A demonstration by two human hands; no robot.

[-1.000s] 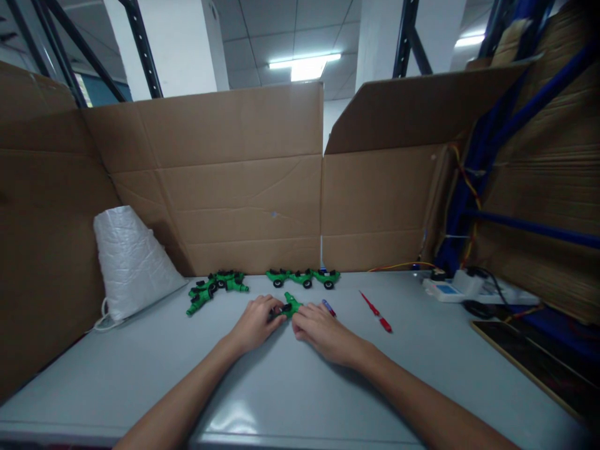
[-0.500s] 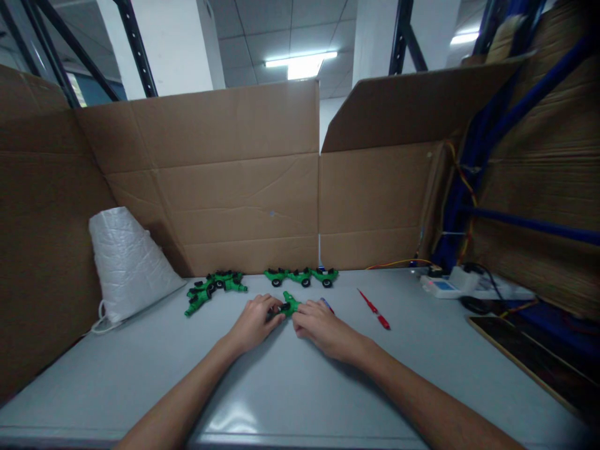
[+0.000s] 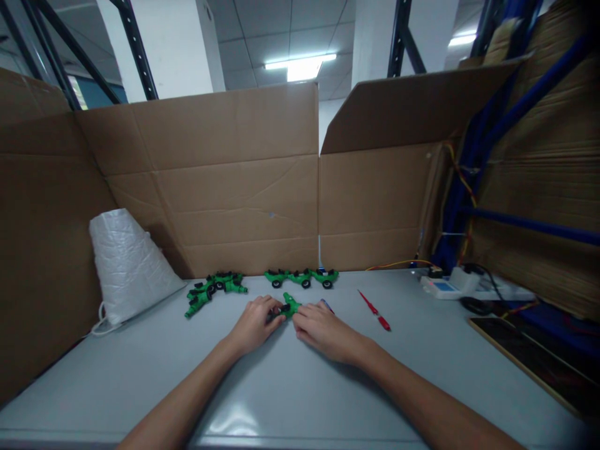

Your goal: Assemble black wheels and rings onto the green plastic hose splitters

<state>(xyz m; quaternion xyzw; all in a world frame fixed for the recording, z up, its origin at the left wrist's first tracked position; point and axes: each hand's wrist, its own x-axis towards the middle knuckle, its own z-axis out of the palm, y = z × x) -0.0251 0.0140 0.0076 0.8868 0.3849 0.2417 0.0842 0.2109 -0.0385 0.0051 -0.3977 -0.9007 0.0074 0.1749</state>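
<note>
Over the middle of the table, a small green and black toy vehicle (image 3: 290, 304) sits between my hands. My left hand (image 3: 255, 324) pinches its dark left side with thumb and fingers. The fingers of my right hand (image 3: 323, 328) close on its right end and hide part of it. Just behind my right hand, the blue tip of a thin tool (image 3: 327, 305) shows; the rest is hidden. To the right lies a red screwdriver (image 3: 374, 310), its thin end pointing away.
Three green toy vehicles (image 3: 301, 277) with black wheels stand in a row at the back. Left of them is a cluster of several green toy pieces (image 3: 215, 285). A silvery padded bag (image 3: 129, 262) leans at the left; a power strip (image 3: 450, 286) lies right. Cardboard walls (image 3: 234, 206) surround the table.
Almost nothing differs. Both hands stay on the toy vehicle in the same grip, and the view shifts very slightly.
</note>
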